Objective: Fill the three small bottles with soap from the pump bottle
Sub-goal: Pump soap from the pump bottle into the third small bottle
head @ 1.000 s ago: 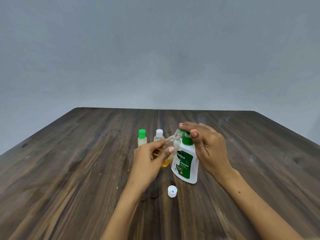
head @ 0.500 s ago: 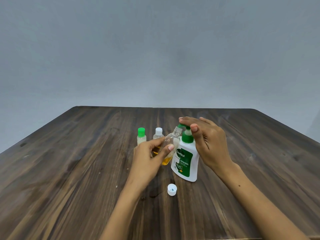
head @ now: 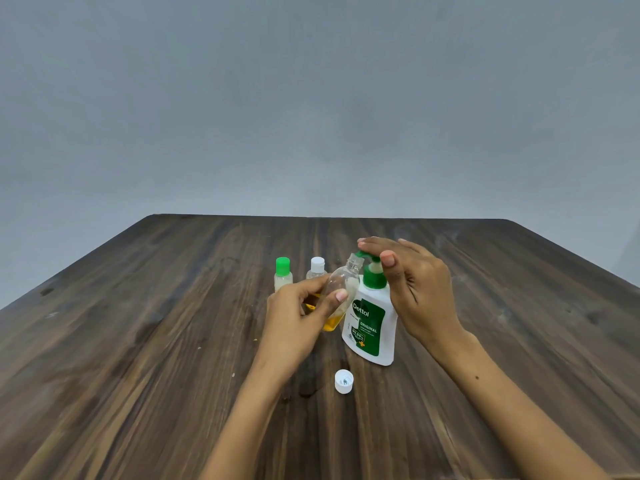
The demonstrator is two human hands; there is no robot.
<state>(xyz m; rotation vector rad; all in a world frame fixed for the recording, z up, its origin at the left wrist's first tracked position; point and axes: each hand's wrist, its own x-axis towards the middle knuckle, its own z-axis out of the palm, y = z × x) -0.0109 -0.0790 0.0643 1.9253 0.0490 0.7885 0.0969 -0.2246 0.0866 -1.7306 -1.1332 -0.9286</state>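
A white and green pump bottle [head: 372, 327] stands mid-table. My right hand [head: 414, 285] lies over its green pump head with straight fingers on top. My left hand [head: 299, 315] grips a clear small bottle [head: 341, 289], uncapped and tilted, its mouth under the pump nozzle; yellow soap sits in its bottom. Behind my left hand stand two capped small bottles: one with a green cap [head: 283, 273], one with a white cap [head: 317, 268]. A loose white cap [head: 344, 381] lies open side up in front of the pump bottle.
The dark wooden table [head: 138, 341] stretches wide to left and right, with its far edge against a plain grey wall. A small dark wet spot [head: 306, 389] marks the wood beside the loose cap.
The pump head has risen from its pressed position, and my right hand rose with it. My left hand keeps the small bottle tilted at the nozzle.
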